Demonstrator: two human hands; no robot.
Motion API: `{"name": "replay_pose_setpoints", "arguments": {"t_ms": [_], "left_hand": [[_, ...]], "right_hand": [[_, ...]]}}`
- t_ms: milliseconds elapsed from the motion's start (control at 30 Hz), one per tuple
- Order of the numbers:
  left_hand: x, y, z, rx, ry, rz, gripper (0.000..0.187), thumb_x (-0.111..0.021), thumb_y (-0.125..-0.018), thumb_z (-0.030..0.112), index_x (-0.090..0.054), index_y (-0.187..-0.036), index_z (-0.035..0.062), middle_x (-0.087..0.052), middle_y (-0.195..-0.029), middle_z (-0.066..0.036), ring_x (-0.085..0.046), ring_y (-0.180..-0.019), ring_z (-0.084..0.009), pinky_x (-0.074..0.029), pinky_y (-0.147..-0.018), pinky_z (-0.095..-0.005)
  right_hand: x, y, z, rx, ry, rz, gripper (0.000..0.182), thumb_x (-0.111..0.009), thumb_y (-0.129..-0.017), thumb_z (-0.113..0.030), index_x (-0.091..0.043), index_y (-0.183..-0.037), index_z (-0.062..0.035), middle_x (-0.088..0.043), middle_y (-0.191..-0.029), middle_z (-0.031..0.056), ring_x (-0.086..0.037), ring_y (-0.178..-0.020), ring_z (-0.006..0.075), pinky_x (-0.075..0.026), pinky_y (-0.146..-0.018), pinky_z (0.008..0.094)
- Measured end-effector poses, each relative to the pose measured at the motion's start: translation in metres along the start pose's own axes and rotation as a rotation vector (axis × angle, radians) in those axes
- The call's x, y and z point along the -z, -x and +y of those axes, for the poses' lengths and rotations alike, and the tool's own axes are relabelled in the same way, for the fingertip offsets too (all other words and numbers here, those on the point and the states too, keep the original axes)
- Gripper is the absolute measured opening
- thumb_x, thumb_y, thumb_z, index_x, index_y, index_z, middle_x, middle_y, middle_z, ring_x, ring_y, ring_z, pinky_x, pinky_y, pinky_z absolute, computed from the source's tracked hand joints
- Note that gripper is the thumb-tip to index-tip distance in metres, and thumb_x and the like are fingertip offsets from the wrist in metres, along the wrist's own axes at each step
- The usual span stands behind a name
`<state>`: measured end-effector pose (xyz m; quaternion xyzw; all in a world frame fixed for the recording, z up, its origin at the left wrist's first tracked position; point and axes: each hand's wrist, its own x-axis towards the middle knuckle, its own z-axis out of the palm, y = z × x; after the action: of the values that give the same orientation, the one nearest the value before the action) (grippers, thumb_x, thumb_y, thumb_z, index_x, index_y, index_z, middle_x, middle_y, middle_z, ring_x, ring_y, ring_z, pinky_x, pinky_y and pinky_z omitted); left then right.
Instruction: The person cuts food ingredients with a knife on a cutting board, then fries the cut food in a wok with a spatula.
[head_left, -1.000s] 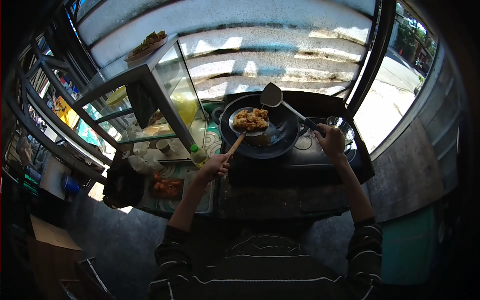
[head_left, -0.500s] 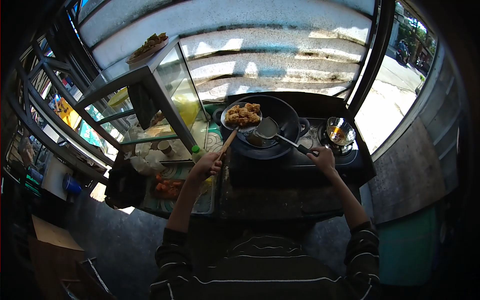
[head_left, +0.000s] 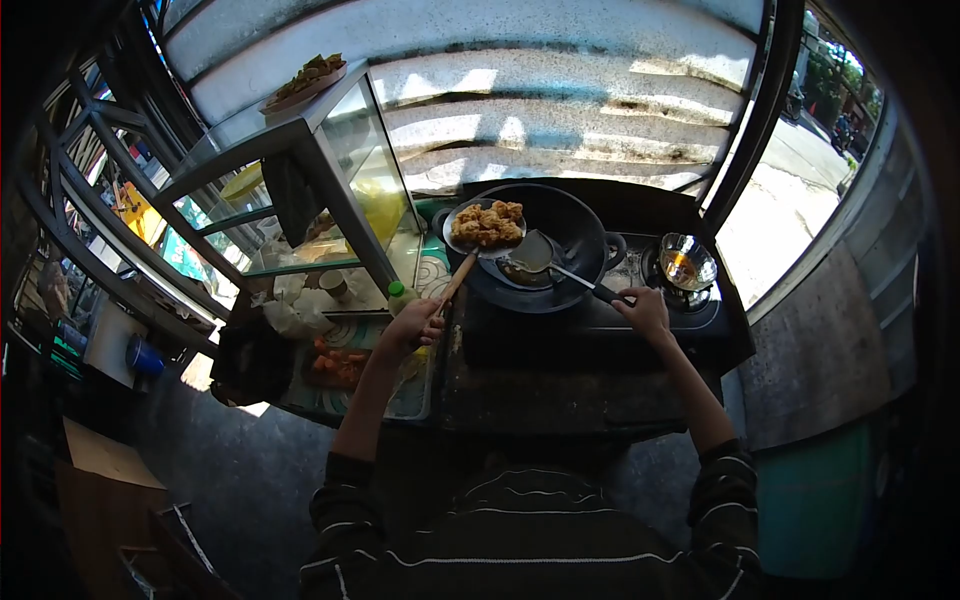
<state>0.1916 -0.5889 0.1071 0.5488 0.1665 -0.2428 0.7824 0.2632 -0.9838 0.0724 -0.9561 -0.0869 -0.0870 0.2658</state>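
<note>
My left hand (head_left: 415,325) is closed round the wooden handle of a strainer (head_left: 461,278). Golden-brown fried pieces (head_left: 487,224) are heaped on its round head, over the left side of a dark wok (head_left: 576,208). In my right hand (head_left: 645,312) is the black handle of a metal spatula (head_left: 575,277), gripped with the fingers wrapped round it. The spatula's broad head is low in the wok, just right of the strainer, and hides part of the wok's bottom. The wok stands on a black stove (head_left: 640,345).
A glass bowl (head_left: 686,264) with orange-brown contents sits on the right burner. At the left stand a glass display case (head_left: 350,130), a green-capped bottle (head_left: 399,292), a plastic bag (head_left: 298,318) and a tray (head_left: 410,405) with orange-red food. A corrugated wall (head_left: 560,95) rises behind the wok.
The spatula head has shifted slightly up and left in the wok, and my right hand has moved slightly left. The whole view has shifted a little. Both hands keep their holds.
</note>
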Motion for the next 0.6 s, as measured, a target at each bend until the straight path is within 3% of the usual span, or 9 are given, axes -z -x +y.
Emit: {"name": "replay_pose_setpoints", "arguments": {"t_ms": [167, 233, 533, 600], "left_hand": [[0.007, -0.004, -0.001, 0.012, 0.014, -0.064, 0.021, -0.037, -0.089, 0.028, -0.044, -0.096, 0.0092, -0.037, -0.060, 0.003, -0.030, -0.038, -0.0021, -0.026, -0.031, -0.0144], [0.006, -0.004, -0.001, 0.014, 0.014, -0.059, 0.021, -0.037, -0.090, 0.028, -0.044, -0.096, 0.0086, -0.037, -0.060, 0.003, -0.030, -0.038, -0.0022, -0.026, -0.031, -0.0144], [0.006, -0.008, -0.001, 0.032, 0.043, -0.037, 0.022, -0.037, -0.089, 0.027, -0.043, -0.096, 0.0072, -0.037, -0.060, 0.002, -0.030, -0.037, -0.0032, -0.026, -0.031, -0.0150], [0.007, -0.009, -0.001, 0.037, 0.059, -0.029, 0.023, -0.038, -0.089, 0.029, -0.043, -0.097, 0.0073, -0.038, -0.060, 0.001, -0.030, -0.038, -0.0032, -0.027, -0.031, -0.0148]], "right_hand": [[-0.003, 0.002, 0.009, 0.014, -0.078, -0.080, 0.031, -0.067, -0.065, -0.031, -0.066, -0.083, -0.0063, -0.062, -0.079, 0.0146, -0.061, -0.072, 0.0259, -0.047, -0.067, 0.0316], [-0.002, 0.002, 0.012, -0.002, -0.244, -0.206, 0.033, -0.068, -0.064, -0.031, -0.065, -0.083, -0.0050, -0.062, -0.075, 0.0156, -0.061, -0.069, 0.0242, -0.047, -0.065, 0.0308], [0.032, 0.002, -0.001, -0.133, -0.288, -0.352, 0.033, -0.068, -0.064, -0.032, -0.066, -0.084, -0.0049, -0.063, -0.070, 0.0127, -0.061, -0.065, 0.0189, -0.047, -0.062, 0.0276], [0.037, 0.000, 0.000, -0.056, -0.322, -0.343, 0.033, -0.068, -0.067, -0.029, -0.065, -0.086, -0.0028, -0.062, -0.064, 0.0104, -0.059, -0.056, 0.0127, -0.045, -0.055, 0.0230]]}}
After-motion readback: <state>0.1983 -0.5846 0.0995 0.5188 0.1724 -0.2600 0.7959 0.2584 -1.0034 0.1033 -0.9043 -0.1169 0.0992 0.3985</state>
